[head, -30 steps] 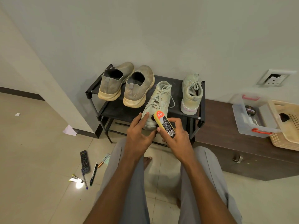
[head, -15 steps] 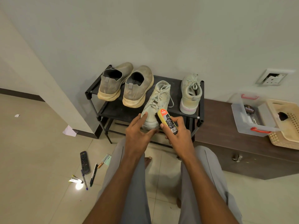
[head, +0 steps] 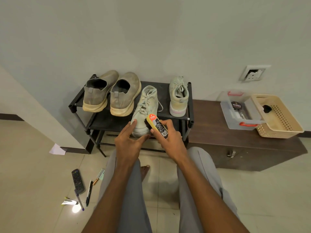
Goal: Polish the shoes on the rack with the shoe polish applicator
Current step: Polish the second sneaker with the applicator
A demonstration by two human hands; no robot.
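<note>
A black shoe rack point(head: 104, 119) stands against the wall with two tan slip-on shoes point(head: 97, 93) point(head: 125, 95) at its left. A pale laced sneaker point(head: 146, 105) lies at the rack's front edge, toe toward me, and its mate point(head: 178, 96) stands at the right. My left hand point(head: 130, 140) holds the near sneaker's toe between fingers and thumb. My right hand point(head: 168, 137) grips a yellow shoe polish applicator point(head: 156, 124), whose dark sponge end presses on the sneaker's right side.
A brown low cabinet point(head: 235, 145) sits to the right, bearing a clear plastic box point(head: 235, 121) with a polish tin and a beige basket point(head: 284, 130). On the tiled floor at left lie a remote point(head: 77, 181), pens and a small lit torch point(head: 70, 202). My knees are below.
The applicator has slid a little up along the sneaker's side under my right hand. My left hand stays on the toe.
</note>
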